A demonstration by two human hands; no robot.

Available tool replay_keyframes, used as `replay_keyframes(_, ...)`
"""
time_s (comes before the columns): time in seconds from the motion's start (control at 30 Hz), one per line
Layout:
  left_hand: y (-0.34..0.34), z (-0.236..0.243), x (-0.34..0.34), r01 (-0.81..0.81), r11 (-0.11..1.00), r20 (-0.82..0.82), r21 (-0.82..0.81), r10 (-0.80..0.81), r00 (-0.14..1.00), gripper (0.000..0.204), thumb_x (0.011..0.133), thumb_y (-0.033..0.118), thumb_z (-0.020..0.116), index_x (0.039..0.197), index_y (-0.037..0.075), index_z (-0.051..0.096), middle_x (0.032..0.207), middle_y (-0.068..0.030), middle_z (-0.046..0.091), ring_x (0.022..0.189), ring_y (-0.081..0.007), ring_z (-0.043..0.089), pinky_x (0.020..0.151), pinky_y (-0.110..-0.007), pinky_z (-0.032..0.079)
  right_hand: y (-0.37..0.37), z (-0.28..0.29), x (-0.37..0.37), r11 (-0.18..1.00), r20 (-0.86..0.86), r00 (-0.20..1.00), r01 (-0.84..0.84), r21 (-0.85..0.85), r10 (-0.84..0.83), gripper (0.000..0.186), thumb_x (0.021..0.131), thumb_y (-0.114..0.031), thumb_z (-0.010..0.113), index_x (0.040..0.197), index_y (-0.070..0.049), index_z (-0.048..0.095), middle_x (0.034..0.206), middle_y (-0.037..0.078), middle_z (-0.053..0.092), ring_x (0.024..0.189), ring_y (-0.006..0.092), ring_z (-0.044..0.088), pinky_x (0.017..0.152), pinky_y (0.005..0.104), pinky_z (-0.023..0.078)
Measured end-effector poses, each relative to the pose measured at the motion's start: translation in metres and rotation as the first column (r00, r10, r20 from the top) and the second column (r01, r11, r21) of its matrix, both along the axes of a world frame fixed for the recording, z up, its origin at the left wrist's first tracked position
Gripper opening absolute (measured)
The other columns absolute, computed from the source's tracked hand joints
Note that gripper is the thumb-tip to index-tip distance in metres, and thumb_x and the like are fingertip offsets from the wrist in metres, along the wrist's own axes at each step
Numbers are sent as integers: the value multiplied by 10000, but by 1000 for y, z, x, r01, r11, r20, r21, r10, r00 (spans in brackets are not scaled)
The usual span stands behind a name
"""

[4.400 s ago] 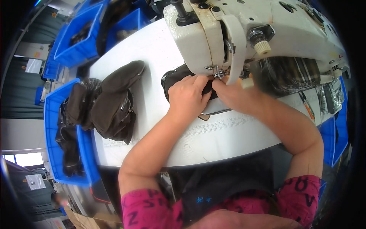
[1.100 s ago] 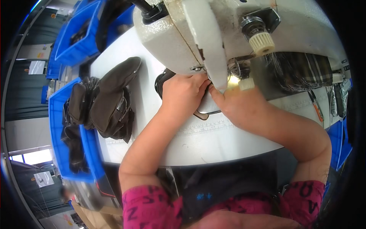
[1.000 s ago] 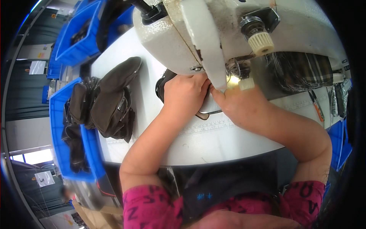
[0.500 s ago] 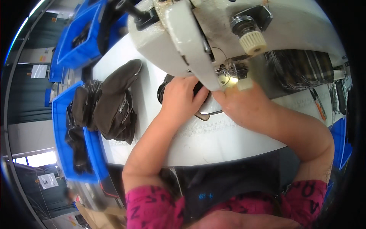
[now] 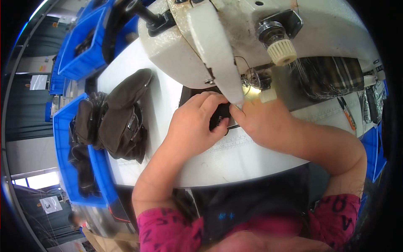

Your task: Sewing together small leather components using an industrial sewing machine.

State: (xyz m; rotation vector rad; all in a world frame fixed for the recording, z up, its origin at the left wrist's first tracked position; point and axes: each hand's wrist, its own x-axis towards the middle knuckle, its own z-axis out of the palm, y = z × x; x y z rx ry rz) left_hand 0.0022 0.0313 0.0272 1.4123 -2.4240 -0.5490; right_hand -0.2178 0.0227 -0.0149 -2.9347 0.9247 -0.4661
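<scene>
Dark fabric piece (image 5: 220, 112) is mid-frame, at sewing machine (image 5: 184, 52); L hand (image 5: 194, 123) curls round it, gripping; R hand (image 5: 268, 119) close by, can't tell if gripping. Prob. aligning for stitching; next move calls for steady guiding.

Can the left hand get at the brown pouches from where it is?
Likely yes. The left hand is on the dark piece, so it would have to leave that, but only white tabletop shows between it and the pouches, and their near side is uncovered.
</scene>
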Motion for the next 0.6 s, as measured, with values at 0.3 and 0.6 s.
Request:
replay_keyframes(0.3,10,-1,-14,-1,966,117,-258,33,993,473,696,62,752,1163,87,679,1067,-97,612,927,-317,638,764,-395,551,-1,3,-4,998,-34,999,-19,61,21,343,843,-104,610,1154,33,657,683,60,651,624,226,680,534,370,499)
replay_keyframes(0.6,-1,-19,-19,63,942,34,-329,-54,998,439,720,-28,694,1152,47,726,974,-84,617,876,-300,624,722,-394,539,1,0,0,999,-60,998,-2,45,5,338,777,-92,636,1108,-34,667,690,39,623,637,213,657,484,377,480)
